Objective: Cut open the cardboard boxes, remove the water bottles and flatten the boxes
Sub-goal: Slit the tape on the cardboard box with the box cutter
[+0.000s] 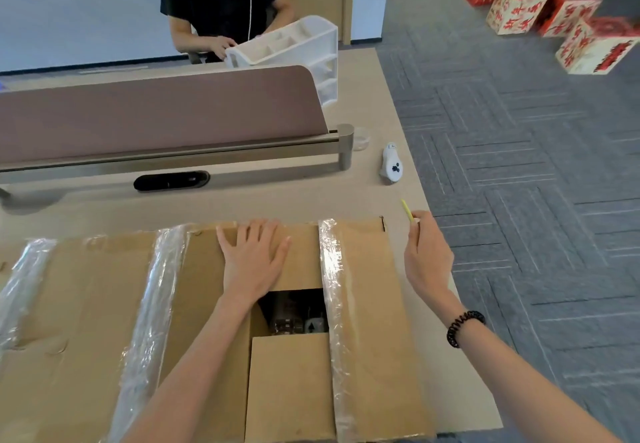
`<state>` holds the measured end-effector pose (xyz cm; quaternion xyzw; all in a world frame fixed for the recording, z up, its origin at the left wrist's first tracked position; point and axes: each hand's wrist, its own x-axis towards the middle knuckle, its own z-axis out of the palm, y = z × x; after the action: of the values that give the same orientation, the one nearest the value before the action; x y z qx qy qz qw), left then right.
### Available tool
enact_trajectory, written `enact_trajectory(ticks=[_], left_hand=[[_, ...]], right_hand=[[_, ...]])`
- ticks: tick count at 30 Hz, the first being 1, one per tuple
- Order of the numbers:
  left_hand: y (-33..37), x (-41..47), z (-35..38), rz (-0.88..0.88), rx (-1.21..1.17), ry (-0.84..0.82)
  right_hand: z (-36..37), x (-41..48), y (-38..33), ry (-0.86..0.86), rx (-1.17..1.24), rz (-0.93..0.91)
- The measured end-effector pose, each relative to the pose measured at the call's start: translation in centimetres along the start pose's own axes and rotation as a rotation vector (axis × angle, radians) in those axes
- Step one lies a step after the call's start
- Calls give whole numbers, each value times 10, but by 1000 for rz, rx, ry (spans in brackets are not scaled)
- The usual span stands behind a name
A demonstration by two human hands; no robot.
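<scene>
A large brown cardboard box [86, 304] with strips of clear tape across its top fills the near part of the desk. Its top flaps are parted at the centre-right, and dark water bottles [294, 321] show through the gap. My left hand [254, 255] presses flat on the far flap with spread fingers. My right hand [427, 255] hovers past the box's far right corner and pinches a thin yellow cutter [407, 210], which points up and away.
A brown divider panel [156, 110] runs across the desk behind the box. A white tape dispenser [391, 164] lies near the desk's right edge. A person sits opposite with a white organiser [291, 48]. Red patterned boxes [519, 6] stand on the carpet.
</scene>
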<state>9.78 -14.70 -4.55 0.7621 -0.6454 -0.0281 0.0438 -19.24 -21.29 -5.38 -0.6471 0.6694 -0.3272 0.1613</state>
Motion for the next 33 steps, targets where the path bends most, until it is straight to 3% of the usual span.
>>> enact_trajectory(ticks=[12,19,23,27,29,33], left_hand=[[-2,2,4,0,-10,36],[-3,1,4,-7,9,28],[-2,1,5,-7,1,43],[-2,0,4,-6,-4,50],[-2,0,4,-9,-10,46],[-1,0,3,-11,-14,43]], right_hand=[[34,-37,87,-327,-336,99],[43,-34,96,-345,-344,99],[35,-10,59,-146,-75,106],[20,22,-19,7,194,-29],[21,29,-54,-44,215,-146],[37,18,-92,-355,7,-347]])
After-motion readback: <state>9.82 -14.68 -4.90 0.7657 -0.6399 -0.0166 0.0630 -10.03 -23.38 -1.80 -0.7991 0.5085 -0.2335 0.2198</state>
